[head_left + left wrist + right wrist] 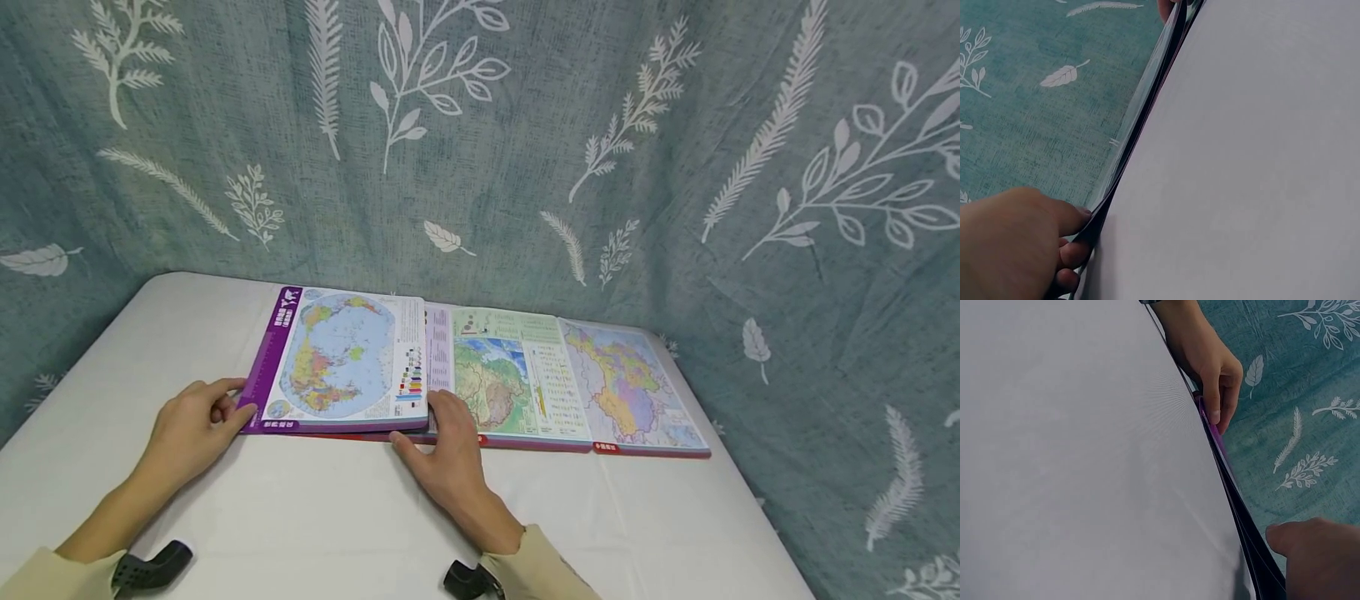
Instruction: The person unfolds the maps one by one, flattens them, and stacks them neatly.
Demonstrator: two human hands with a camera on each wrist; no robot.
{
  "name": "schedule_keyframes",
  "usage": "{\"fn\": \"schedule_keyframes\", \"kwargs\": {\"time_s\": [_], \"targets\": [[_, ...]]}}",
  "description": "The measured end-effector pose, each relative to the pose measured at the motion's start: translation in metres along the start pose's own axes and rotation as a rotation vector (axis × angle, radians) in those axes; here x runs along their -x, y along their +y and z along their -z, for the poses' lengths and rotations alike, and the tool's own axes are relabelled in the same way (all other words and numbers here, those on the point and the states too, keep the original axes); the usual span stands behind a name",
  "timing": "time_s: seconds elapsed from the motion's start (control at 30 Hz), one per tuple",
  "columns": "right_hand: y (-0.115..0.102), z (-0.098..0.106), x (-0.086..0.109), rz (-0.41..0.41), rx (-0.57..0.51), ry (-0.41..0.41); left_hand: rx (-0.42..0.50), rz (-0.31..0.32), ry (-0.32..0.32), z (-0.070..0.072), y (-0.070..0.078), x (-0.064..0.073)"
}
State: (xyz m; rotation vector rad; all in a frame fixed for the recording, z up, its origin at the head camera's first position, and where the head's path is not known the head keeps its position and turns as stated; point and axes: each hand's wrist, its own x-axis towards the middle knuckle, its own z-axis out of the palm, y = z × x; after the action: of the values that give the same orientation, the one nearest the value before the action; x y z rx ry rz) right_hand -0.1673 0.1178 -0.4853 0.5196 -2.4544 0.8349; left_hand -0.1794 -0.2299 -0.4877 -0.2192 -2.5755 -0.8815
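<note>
In the head view, a purple-bordered world map (pixel 341 354) lies at the left, overlapping the left part of a green-and-white relief map (pixel 487 379). Beside that is a coloured regional map (pixel 626 383) with a red label. My left hand (pixel 191 425) pinches the world map's near left corner, thumb on top; the left wrist view shows my fingers (pixel 1072 253) beneath the edge. My right hand (pixel 453 450) holds the world map's near right corner, with its thumb at the front edge and fingers at the right side; their tips are hidden.
A white-covered table (pixel 315 508) carries the maps. Behind it hangs a teal curtain (pixel 480 208) with white leaf prints, close to the maps' far edges. A black device (pixel 153 567) sits at my left wrist and another black device (pixel 465 579) at my right.
</note>
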Motion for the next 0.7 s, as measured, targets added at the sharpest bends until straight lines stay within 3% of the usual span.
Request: {"fn": "schedule_keyframes", "kwargs": {"time_s": [0.33, 0.7], "targets": [[0.000, 0.008, 0.007, -0.033, 0.028, -0.025, -0.021, -0.008, -0.012, -0.005, 0.006, 0.002], [0.004, 0.014, 0.011, -0.071, 0.014, -0.011, -0.012, -0.093, 0.023, -0.013, 0.011, 0.002]]}}
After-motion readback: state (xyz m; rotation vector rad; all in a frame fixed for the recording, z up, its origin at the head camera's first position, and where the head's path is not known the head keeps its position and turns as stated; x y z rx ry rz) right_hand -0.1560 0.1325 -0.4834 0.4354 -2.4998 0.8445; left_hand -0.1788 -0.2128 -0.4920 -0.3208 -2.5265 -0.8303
